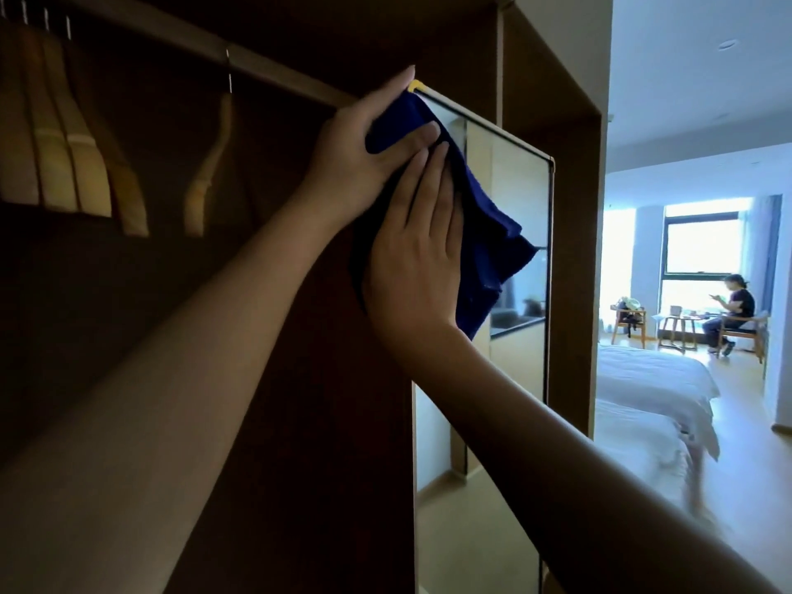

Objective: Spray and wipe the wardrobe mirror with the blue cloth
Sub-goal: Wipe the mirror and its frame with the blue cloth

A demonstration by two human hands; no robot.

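The wardrobe mirror [520,195] is a tall framed panel swung out from the wardrobe, seen at a steep angle. A dark blue cloth [488,233] hangs over its upper left edge and covers part of the glass. My left hand [364,160] grips the mirror's top edge near the yellow corner, thumb pressed on the cloth. My right hand [415,250] lies flat, fingers together and pointing up, pressing the cloth against the mirror just below the left hand. No spray bottle is in view.
Wooden hangers [73,165] hang on a rail in the dark wardrobe at left. The wardrobe's side panel [574,250] stands right of the mirror. Beyond are two white beds [651,379] and a person seated at a small table [681,327] by the window.
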